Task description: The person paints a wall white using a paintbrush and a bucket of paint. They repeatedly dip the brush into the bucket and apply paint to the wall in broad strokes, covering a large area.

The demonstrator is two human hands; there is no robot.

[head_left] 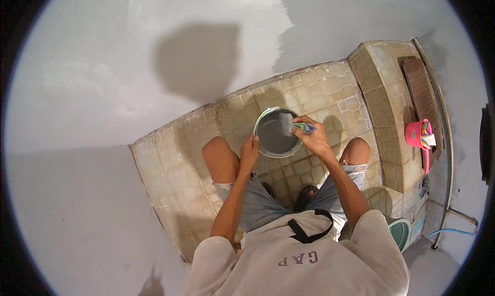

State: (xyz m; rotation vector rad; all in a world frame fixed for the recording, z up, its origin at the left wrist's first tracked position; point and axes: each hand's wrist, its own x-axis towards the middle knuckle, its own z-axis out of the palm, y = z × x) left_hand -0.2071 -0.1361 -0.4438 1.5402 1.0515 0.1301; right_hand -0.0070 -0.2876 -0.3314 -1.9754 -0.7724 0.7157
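Observation:
My left hand point(249, 150) grips the left side of a round bucket point(282, 155), its thumb up near the rim. Grey paint point(273, 137) shows inside the bucket. Between the closed fingers of my right hand point(313, 136) is a paintbrush point(286, 124) with a blue-and-green handle. Its bristles point left, over the bucket's opening; whether they touch the paint or the rim I cannot tell. The bucket is between my bent knees, above the tiled floor.
The wall point(206, 18) ahead has a pale area and a darker grey patch point(330, 23). To the right a tiled ledge point(384, 110) bears a brown ridged board point(420, 87) and a pink dipper point(414, 135) with small items. A green tub point(400, 231) stands lower right.

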